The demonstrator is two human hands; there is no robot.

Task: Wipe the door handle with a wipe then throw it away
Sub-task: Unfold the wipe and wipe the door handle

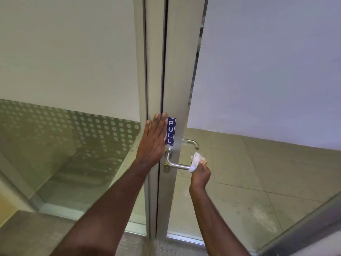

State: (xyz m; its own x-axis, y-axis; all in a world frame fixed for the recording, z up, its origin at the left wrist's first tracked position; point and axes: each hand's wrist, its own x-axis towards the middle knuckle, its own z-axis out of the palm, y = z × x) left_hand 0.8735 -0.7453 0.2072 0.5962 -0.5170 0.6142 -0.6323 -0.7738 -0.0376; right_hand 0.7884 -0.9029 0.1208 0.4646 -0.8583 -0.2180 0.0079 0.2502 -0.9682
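From the head view, the left hand point(154, 139) lies flat and fully open against the metal door frame point(175, 71), fingers straight and together, just beside the blue PULL sign point(171, 131). It grips nothing; I judge it is there to brace the door so it does not swing while the handle is rubbed. The right hand point(200, 174) is curled closed around a white wipe point(196, 162), which is bunched over the free end of the handle point(175, 164). The wipe touches the lever's tip, with the rest of the bar bare toward the frame. A second lever point(191, 143) shows through the glass on the far side, untouched. No bin is in sight, so the throwing away is not yet done.
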